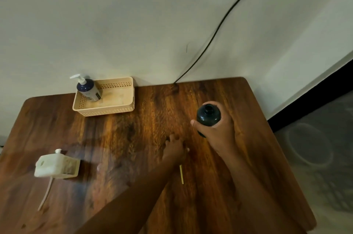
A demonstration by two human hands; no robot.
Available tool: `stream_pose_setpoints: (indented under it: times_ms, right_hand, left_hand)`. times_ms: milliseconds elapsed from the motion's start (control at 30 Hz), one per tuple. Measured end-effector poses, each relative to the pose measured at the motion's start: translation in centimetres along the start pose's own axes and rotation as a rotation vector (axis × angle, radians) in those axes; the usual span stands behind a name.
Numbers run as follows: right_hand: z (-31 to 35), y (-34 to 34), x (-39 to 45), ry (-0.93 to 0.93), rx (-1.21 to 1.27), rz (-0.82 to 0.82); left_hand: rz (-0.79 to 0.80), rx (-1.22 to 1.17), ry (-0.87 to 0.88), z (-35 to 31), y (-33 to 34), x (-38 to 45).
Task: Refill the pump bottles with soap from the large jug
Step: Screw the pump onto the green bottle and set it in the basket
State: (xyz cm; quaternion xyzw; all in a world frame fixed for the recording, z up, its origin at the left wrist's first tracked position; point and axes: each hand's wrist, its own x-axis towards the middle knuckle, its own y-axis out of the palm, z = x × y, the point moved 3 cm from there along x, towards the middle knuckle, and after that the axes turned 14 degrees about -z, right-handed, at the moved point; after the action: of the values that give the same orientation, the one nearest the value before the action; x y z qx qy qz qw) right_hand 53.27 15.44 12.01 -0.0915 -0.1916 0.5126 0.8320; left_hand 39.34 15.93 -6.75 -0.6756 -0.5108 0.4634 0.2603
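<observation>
My right hand (215, 130) grips a dark pump bottle (208, 116) with its pump off and its neck open, held upright just above the table on the right. My left hand (174, 148) rests on the wooden table (124, 138) left of the bottle, fingers spread against the wood, nothing seen in it. The large white jug (57, 165) stands at the left with its white cap on. A thin pump tube (44, 195) lies in front of the jug. A second dark bottle (88, 88) with a white pump stands in the beige basket (105, 111).
A thin yellow stick (181, 174) lies on the table beside my left wrist. A black cable (214, 35) runs down the wall to the table's back edge. The table's right edge drops to a grey floor (315, 148).
</observation>
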Motion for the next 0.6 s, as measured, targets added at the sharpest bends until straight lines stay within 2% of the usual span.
stream_pose_setpoints:
  times_ms: [133,300,467,600]
  right_hand:
    - [-0.7,0.4,0.2,0.03,-0.003,0.014]
    - [-0.2,1.7,0.3,0.014,0.014,0.04]
    - [1.8,4.3,0.0,0.006,0.047,0.097]
    - [4.9,7.0,-0.5,-0.029,0.061,0.122]
  left_hand:
    - [-0.107,0.001,-0.025,-0.1,0.9,-0.1]
    - [-0.142,-0.053,-0.035,1.2,-0.5,0.0]
    - [-0.237,-0.176,-0.079,4.3,-5.4,-0.1]
    - [-0.366,-0.317,-0.094,7.0,-11.9,-0.9]
